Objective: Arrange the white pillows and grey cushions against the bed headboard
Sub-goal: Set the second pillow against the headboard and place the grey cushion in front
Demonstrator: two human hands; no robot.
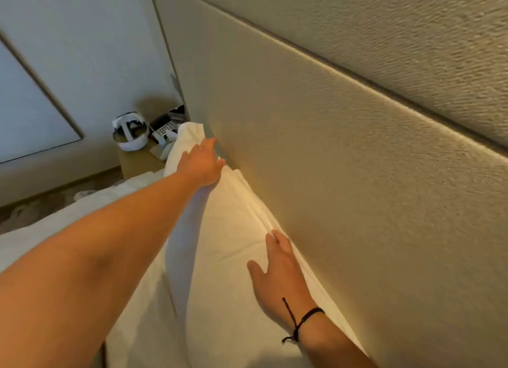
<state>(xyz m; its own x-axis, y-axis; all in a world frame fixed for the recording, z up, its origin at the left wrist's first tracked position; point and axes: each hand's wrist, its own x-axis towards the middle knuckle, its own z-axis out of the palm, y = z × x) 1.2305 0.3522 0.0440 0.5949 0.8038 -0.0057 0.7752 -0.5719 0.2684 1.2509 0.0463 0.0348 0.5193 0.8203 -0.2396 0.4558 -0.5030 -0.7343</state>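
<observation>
White pillow (233, 230) stands on edge, its long side touching the beige headboard (343, 161). Our left hand (202, 163) lies on the pillow's far end, just beside the headboard, fingers straight, gripping nothing. Our right hand (277, 279) rests flat on the pillow's near part next to the headboard, fingers extended, thumb spread, holding nothing. Black cord bracelet (302, 319) on the right wrist. Beyond the headboard's far edge, a nightstand (137, 159) carries a white headset (130, 134).

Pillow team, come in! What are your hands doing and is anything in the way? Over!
Left hand flat on white pillow, far end. Right hand flat on it, near end. Pillow upright against headboard. Nothing in the way.
</observation>
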